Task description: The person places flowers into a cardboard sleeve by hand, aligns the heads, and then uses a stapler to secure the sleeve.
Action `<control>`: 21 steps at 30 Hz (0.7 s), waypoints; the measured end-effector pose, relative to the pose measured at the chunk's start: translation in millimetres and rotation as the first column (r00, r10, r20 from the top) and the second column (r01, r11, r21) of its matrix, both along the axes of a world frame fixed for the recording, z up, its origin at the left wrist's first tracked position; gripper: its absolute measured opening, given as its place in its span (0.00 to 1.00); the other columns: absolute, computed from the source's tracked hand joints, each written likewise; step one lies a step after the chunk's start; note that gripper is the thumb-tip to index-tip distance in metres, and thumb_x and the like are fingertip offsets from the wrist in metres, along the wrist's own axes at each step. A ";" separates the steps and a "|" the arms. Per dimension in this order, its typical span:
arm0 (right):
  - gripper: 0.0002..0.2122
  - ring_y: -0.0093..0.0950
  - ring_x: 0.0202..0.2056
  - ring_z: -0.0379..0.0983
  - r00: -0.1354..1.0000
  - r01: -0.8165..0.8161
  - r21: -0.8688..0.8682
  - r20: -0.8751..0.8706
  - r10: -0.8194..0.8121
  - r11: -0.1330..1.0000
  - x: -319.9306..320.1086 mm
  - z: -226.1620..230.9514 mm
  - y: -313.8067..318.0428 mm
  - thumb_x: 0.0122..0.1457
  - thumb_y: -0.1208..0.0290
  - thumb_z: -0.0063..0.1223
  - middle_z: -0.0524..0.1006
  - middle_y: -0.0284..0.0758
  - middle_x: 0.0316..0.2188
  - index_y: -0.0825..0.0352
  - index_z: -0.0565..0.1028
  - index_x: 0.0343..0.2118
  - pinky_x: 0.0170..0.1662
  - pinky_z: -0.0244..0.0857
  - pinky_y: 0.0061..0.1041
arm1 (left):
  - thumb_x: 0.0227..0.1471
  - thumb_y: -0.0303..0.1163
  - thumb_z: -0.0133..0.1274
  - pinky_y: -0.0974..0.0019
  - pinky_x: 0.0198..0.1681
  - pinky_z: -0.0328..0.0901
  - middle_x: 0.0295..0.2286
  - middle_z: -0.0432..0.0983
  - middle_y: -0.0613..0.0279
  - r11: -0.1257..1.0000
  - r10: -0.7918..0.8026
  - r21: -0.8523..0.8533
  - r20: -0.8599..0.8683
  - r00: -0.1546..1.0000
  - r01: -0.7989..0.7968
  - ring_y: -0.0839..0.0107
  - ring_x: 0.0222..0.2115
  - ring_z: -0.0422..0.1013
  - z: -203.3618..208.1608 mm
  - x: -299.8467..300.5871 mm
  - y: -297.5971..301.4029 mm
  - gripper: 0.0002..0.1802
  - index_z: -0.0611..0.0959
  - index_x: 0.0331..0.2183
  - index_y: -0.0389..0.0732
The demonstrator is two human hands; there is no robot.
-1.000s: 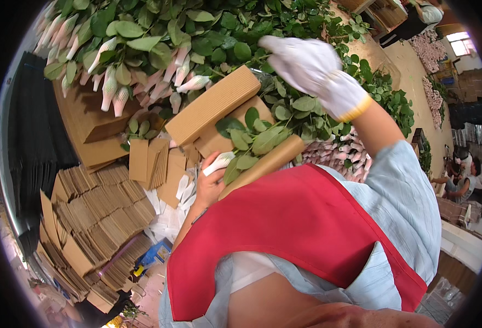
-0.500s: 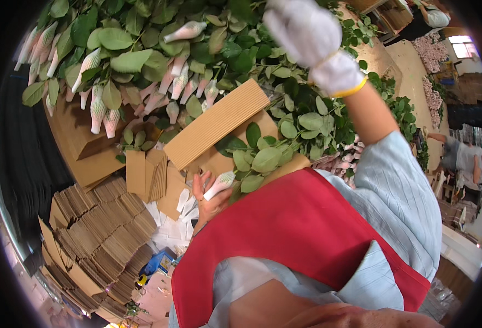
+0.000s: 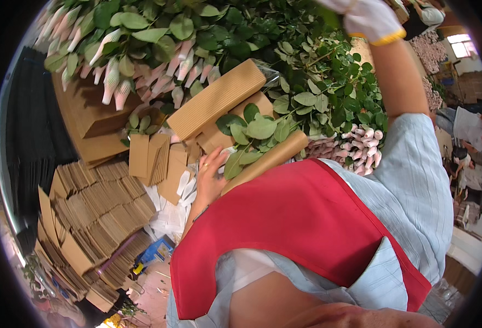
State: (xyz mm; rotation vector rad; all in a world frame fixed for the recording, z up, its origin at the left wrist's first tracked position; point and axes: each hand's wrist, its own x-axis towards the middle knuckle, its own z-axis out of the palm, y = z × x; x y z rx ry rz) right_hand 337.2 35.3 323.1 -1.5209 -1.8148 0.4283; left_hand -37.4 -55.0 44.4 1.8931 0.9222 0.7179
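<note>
Ribbed carton = landmark. Left hand: bare, ringed, just below carton's lower end, fingers slightly bent; whitish bit shows behind them, can't tell if gripped. Leafy stem beside that hand, below right of carton, leaves partly over brown roll. Right hand: white glove, yellow cuff, well apart from carton, up and right; fingers cut off by frame, can't tell if clenched or released. Netted buds left of carton, drooping from foliage; more foliage right of it. Pink bud bundle right and lower than carton. Small cards, white slips, cardboard stack, blue tool: all below left of carton.
</note>
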 end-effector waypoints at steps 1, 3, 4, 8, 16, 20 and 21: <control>0.07 0.21 0.26 0.73 0.928 0.153 -0.186 -0.311 -0.206 0.971 -24.2 31.7 -11.6 0.59 0.70 0.53 0.78 0.33 0.25 0.68 0.78 0.29 0.32 0.69 0.22 | 0.40 0.29 0.65 0.59 0.51 0.64 0.46 0.72 0.50 0.992 -0.102 0.064 -0.062 0.993 0.106 0.55 0.48 0.69 0.0 -4.4 4.0 0.31 0.76 0.50 0.43; 0.07 0.22 0.28 0.74 0.919 -0.018 0.307 0.381 -0.105 0.952 -34.1 50.4 -47.9 0.59 0.69 0.53 0.78 0.33 0.27 0.67 0.77 0.32 0.32 0.70 0.25 | 0.40 0.31 0.65 0.59 0.52 0.63 0.46 0.74 0.52 0.961 -0.234 0.121 -0.117 0.965 0.247 0.56 0.48 0.69 0.6 -0.1 14.6 0.32 0.75 0.51 0.41; 0.07 0.22 0.28 0.75 0.929 -0.216 0.351 0.361 0.080 0.911 -41.2 46.1 -51.3 0.59 0.69 0.52 0.78 0.33 0.29 0.66 0.77 0.34 0.31 0.70 0.26 | 0.40 0.31 0.65 0.59 0.53 0.62 0.46 0.74 0.53 0.983 -0.176 -0.069 -0.069 0.982 0.171 0.55 0.48 0.69 -2.9 -3.6 9.9 0.32 0.75 0.50 0.40; 0.10 0.41 0.30 0.77 0.683 -0.186 -0.095 0.703 0.198 0.978 -63.3 -42.9 -83.9 0.50 0.64 0.54 0.78 0.41 0.25 0.60 0.79 0.34 0.34 0.72 0.37 | 0.38 0.31 0.66 0.62 0.55 0.61 0.48 0.72 0.55 0.951 -0.186 -0.265 -0.090 0.978 0.156 0.60 0.48 0.68 12.9 -8.0 11.8 0.31 0.77 0.48 0.40; 0.04 0.39 0.30 0.75 0.593 -0.079 -0.415 0.711 0.378 0.906 -58.6 -188.1 -105.3 0.47 0.72 0.53 0.76 0.37 0.26 0.62 0.74 0.28 0.34 0.70 0.37 | 0.28 0.32 0.70 0.49 0.59 0.57 0.63 0.36 0.41 0.989 -0.140 0.040 -0.060 0.988 0.143 0.42 0.57 0.54 -3.6 -7.9 6.8 0.30 0.83 0.41 0.56; 0.01 0.37 0.23 0.76 0.604 -0.162 -0.274 0.732 0.314 0.948 -69.9 -195.0 -105.1 0.39 0.74 0.53 0.76 0.38 0.18 0.63 0.75 0.17 0.26 0.70 0.36 | 0.29 0.32 0.68 0.50 0.60 0.56 0.61 0.52 0.49 0.907 -0.296 0.251 -0.187 0.937 0.337 0.45 0.59 0.53 4.4 -7.9 24.4 0.29 0.83 0.41 0.45; 0.01 0.36 0.22 0.76 0.592 -0.150 -0.247 0.753 0.287 0.957 -77.4 -188.4 -102.7 0.38 0.73 0.53 0.76 0.36 0.17 0.63 0.74 0.16 0.24 0.69 0.35 | 0.30 0.32 0.68 0.51 0.59 0.57 0.59 0.57 0.50 0.929 -0.364 -0.105 -0.068 0.929 0.356 0.47 0.57 0.59 -3.3 -10.7 24.8 0.28 0.82 0.41 0.42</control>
